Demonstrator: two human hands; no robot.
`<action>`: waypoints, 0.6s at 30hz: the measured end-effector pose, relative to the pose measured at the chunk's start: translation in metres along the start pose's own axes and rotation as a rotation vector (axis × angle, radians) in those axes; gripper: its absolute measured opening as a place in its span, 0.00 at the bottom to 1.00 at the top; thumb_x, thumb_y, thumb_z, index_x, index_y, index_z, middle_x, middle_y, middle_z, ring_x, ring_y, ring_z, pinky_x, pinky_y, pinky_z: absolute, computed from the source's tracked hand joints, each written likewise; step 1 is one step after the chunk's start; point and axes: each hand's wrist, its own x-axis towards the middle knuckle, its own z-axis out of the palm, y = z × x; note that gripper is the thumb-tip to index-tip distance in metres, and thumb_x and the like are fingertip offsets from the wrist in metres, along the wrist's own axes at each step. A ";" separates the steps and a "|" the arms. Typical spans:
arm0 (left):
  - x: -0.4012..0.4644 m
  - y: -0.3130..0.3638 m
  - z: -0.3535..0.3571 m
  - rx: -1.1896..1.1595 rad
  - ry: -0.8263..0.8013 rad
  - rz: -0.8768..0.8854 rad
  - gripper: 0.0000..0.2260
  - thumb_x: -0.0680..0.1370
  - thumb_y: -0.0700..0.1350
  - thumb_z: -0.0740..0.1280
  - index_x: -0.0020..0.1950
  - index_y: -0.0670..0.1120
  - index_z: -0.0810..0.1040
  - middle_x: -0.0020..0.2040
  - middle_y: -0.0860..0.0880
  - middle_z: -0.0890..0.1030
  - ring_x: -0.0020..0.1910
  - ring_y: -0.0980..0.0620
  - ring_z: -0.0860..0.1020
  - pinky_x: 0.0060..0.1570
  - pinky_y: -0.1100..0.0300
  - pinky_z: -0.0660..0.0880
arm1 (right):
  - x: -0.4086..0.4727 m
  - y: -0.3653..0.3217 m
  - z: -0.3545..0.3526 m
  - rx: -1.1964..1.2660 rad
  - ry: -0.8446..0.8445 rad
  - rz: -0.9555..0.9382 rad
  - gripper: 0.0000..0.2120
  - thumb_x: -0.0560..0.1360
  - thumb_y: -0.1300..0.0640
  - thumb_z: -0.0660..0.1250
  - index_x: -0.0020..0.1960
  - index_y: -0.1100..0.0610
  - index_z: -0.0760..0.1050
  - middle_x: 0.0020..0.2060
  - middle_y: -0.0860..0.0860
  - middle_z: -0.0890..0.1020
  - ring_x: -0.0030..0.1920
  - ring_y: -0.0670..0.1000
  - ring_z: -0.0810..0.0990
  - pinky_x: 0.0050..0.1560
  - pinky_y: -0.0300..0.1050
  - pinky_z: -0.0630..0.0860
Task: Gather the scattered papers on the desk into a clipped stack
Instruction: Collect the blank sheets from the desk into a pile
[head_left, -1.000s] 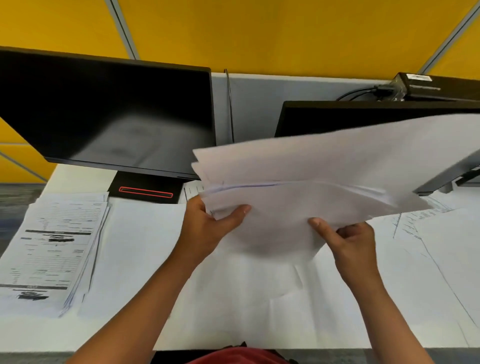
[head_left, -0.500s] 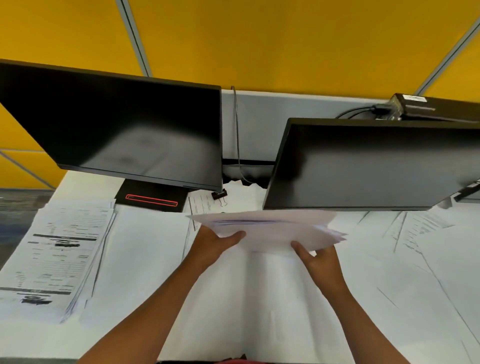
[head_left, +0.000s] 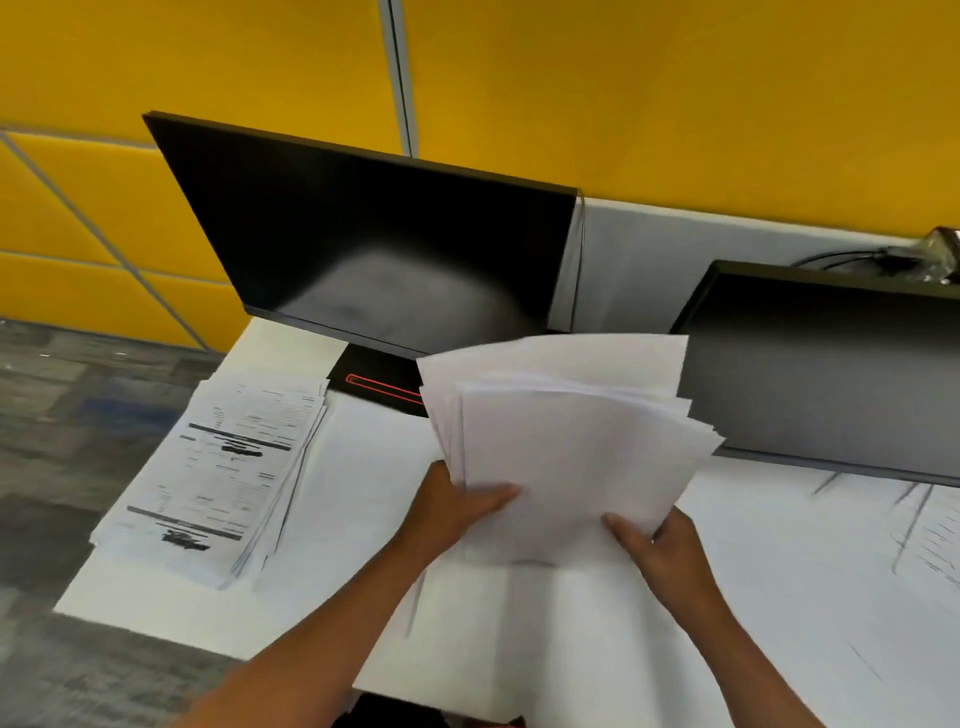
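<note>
A loose, fanned bundle of blank white papers (head_left: 566, 447) stands tilted upright above the middle of the white desk (head_left: 363, 467). My left hand (head_left: 457, 506) grips its lower left edge, thumb across the front sheet. My right hand (head_left: 660, 545) holds its lower right corner. The sheets' top edges are uneven and spread. More white sheets (head_left: 831, 561) lie flat on the desk to the right, some with faint printed lines. No clip shows in this view.
A printed stack of forms (head_left: 223, 478) lies at the desk's left edge. Two dark monitors stand behind: the left monitor (head_left: 374, 249) on a black base with a red outline, the right monitor (head_left: 831, 374) close behind the bundle. Yellow wall panels rise beyond.
The bundle, held nearly flat and low half a second ago, now stands upright and fanned. The view has swung to the left, so the binder clip by the monitor base is now hidden.
</note>
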 end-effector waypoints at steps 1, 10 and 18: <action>-0.002 -0.008 0.000 -0.017 -0.002 -0.026 0.16 0.67 0.43 0.82 0.49 0.54 0.81 0.45 0.57 0.86 0.52 0.52 0.84 0.40 0.69 0.78 | 0.001 0.007 0.010 0.008 -0.009 0.020 0.11 0.76 0.60 0.73 0.56 0.50 0.79 0.47 0.42 0.86 0.54 0.48 0.85 0.43 0.29 0.78; 0.000 -0.008 -0.018 0.009 -0.107 0.053 0.24 0.65 0.43 0.82 0.57 0.54 0.80 0.50 0.58 0.86 0.51 0.58 0.84 0.49 0.64 0.80 | -0.023 -0.027 -0.004 0.126 0.106 -0.033 0.20 0.70 0.61 0.79 0.58 0.51 0.78 0.49 0.42 0.86 0.48 0.40 0.85 0.43 0.32 0.79; -0.031 -0.018 -0.005 -0.027 -0.020 0.061 0.22 0.66 0.42 0.80 0.57 0.54 0.79 0.47 0.61 0.85 0.51 0.57 0.83 0.45 0.66 0.79 | -0.040 -0.016 0.010 0.066 0.151 0.029 0.06 0.73 0.59 0.76 0.43 0.50 0.81 0.34 0.37 0.84 0.38 0.37 0.82 0.43 0.29 0.72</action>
